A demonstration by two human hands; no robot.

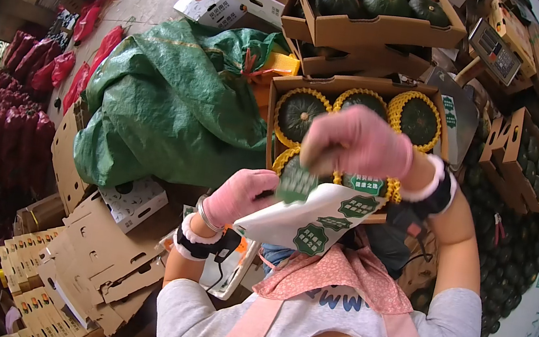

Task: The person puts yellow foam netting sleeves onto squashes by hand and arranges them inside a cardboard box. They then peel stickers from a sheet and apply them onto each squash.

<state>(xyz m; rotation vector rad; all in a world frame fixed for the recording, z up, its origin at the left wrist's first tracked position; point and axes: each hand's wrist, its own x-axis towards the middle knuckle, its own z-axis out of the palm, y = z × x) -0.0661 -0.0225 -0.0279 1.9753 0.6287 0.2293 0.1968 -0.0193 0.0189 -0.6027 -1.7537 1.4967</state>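
Note:
My left hand, in a pink glove, is closed on the left edge of a white sheet of stickers with green labels printed in white. Above the sheet, my right hand, also pink-gloved, is bent in a pinch and blurred by motion. A green sticker hangs at its fingertips, blurred too. Just beyond stands an open cardboard box of dark green squashes in yellow foam nets. My right hand and the sheet hide part of the front row, where one squash carries a green label.
A second carton of bare squashes is stacked behind. A large green sack lies to the left, flattened cardboard below it. A scale display stands at the upper right. Loose squashes cover the floor at right.

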